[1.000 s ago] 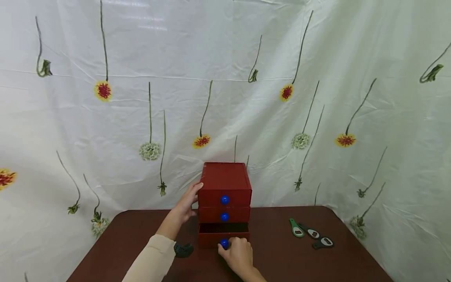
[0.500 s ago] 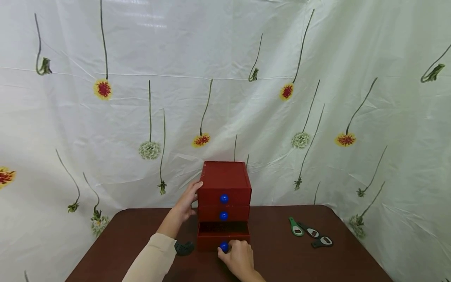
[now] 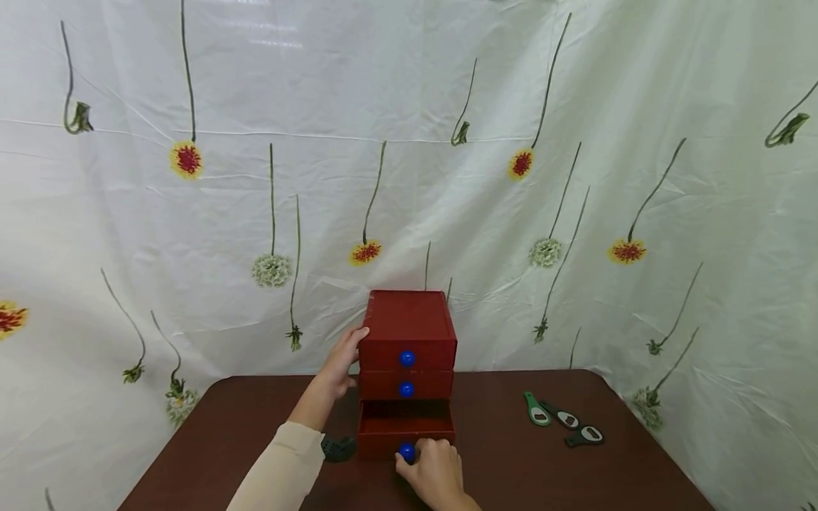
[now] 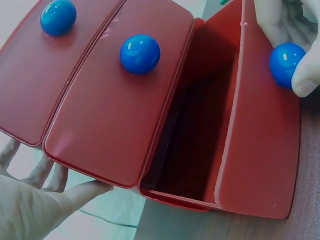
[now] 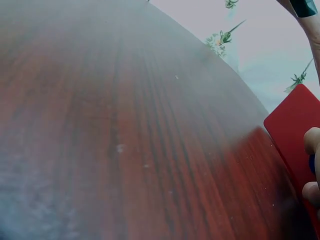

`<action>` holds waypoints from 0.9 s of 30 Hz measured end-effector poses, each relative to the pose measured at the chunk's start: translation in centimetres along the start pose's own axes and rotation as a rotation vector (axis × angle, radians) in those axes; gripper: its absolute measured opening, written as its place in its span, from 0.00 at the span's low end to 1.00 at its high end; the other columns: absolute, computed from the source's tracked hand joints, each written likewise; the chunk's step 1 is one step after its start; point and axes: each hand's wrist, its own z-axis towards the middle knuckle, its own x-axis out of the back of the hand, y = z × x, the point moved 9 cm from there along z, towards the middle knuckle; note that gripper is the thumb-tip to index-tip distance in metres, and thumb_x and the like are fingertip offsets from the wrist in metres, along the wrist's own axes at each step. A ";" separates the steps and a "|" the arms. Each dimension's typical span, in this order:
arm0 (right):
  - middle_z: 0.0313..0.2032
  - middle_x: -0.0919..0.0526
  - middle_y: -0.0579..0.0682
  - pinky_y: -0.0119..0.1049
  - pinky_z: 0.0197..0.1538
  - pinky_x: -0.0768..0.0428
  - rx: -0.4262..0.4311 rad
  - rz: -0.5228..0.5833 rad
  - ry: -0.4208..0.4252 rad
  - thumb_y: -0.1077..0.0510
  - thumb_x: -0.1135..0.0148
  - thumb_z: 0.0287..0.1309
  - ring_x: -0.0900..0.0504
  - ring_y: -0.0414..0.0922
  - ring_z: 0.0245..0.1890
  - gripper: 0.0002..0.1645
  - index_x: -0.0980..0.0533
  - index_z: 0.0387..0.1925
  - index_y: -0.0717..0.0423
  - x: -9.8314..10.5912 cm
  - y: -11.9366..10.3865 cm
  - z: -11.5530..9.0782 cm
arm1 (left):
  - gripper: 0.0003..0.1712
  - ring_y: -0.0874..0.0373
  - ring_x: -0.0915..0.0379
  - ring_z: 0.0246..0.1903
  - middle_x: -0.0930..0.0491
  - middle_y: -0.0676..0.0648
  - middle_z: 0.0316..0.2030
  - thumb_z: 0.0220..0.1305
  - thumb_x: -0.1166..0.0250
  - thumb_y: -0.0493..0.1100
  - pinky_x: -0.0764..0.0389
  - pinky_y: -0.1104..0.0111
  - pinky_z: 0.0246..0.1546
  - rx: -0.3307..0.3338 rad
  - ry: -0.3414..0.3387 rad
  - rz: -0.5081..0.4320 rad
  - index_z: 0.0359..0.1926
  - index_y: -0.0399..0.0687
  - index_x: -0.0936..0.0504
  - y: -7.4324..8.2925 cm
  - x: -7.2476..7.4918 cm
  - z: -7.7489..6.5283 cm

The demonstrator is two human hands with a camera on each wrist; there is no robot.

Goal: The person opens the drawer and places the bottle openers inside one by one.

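Observation:
A red chest of drawers (image 3: 409,316) stands on the table, each drawer front bearing a round blue knob. Its bottom drawer (image 3: 377,446) is pulled out, and the part of its inside that shows in the left wrist view looks bare. My right hand (image 3: 436,468) pinches the bottom drawer's blue knob (image 4: 286,65) between thumb and fingers. Against the chest's left side rests my left hand (image 3: 335,365), its fingers stretched along the wall in the left wrist view. The upper two drawers are closed.
Right of the chest lie a green bottle opener (image 3: 537,410) and two dark bottle openers (image 3: 584,436) on the brown table (image 3: 511,468). A flowered white cloth (image 3: 409,191) hangs behind. Something dark (image 3: 339,448) sits beside the left wrist.
The right hand has drawn the bottom drawer further out toward me, widening its opening. The left hand keeps its place on the chest's side.

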 end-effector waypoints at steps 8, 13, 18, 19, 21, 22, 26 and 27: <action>0.09 0.45 0.32 0.28 0.15 0.38 0.003 0.004 -0.027 0.42 0.22 0.52 0.41 0.30 0.08 0.33 0.36 0.09 0.42 0.2 -0.2 -0.8 | 0.40 0.32 0.51 0.74 0.41 0.37 0.75 0.76 0.45 0.63 0.37 0.23 0.53 0.002 0.009 -0.007 0.79 0.51 0.43 -0.1 0.2 -0.1; 0.08 0.44 0.33 0.28 0.14 0.38 0.000 0.016 -0.041 0.42 0.22 0.53 0.41 0.31 0.07 0.32 0.36 0.10 0.42 0.3 -0.3 -1.2 | 0.41 0.32 0.51 0.74 0.42 0.36 0.75 0.76 0.45 0.63 0.37 0.23 0.53 0.006 0.001 -0.010 0.80 0.51 0.45 -0.1 0.1 -0.2; 0.08 0.44 0.33 0.27 0.14 0.39 0.034 -0.014 -0.037 0.41 0.24 0.54 0.42 0.31 0.08 0.32 0.36 0.10 0.42 0.6 -0.7 -1.4 | 0.40 0.32 0.52 0.74 0.41 0.36 0.74 0.77 0.45 0.63 0.39 0.22 0.53 -0.003 0.015 -0.017 0.79 0.52 0.44 0.3 0.1 -0.3; 0.08 0.44 0.33 0.27 0.14 0.39 0.042 -0.022 -0.039 0.41 0.24 0.55 0.43 0.31 0.08 0.32 0.36 0.10 0.42 0.6 -0.8 -1.4 | 0.39 0.32 0.52 0.74 0.41 0.36 0.74 0.77 0.45 0.62 0.40 0.21 0.53 -0.003 0.020 -0.021 0.79 0.52 0.44 0.3 0.0 -0.3; 0.09 0.45 0.33 0.26 0.13 0.41 0.055 -0.039 -0.045 0.40 0.25 0.56 0.44 0.31 0.08 0.33 0.37 0.10 0.42 0.7 -0.9 -1.6 | 0.39 0.31 0.53 0.74 0.41 0.36 0.74 0.77 0.45 0.62 0.40 0.21 0.53 -0.006 0.025 -0.025 0.79 0.51 0.43 0.4 0.0 -0.4; 0.09 0.46 0.33 0.26 0.13 0.42 0.060 -0.045 -0.049 0.39 0.25 0.56 0.45 0.31 0.07 0.34 0.38 0.10 0.42 0.7 -1.0 -1.7 | 0.39 0.31 0.53 0.74 0.41 0.36 0.74 0.77 0.45 0.62 0.41 0.21 0.53 -0.006 0.026 -0.028 0.79 0.51 0.43 0.4 0.0 -0.4; 0.10 0.52 0.34 0.26 0.14 0.46 0.073 -0.080 -0.061 0.38 0.25 0.56 0.49 0.32 0.08 0.37 0.42 0.11 0.42 0.7 -1.1 -2.2 | 0.39 0.31 0.52 0.74 0.41 0.35 0.73 0.77 0.45 0.61 0.40 0.22 0.54 0.000 0.031 -0.041 0.78 0.49 0.43 0.2 -0.2 -0.4; 0.10 0.53 0.34 0.27 0.14 0.47 0.074 -0.091 -0.064 0.38 0.26 0.56 0.49 0.32 0.08 0.37 0.43 0.10 0.42 0.7 -1.2 -2.4 | 0.39 0.31 0.51 0.74 0.40 0.35 0.73 0.76 0.45 0.61 0.39 0.22 0.53 0.003 0.035 -0.044 0.78 0.49 0.43 0.2 -0.2 -0.4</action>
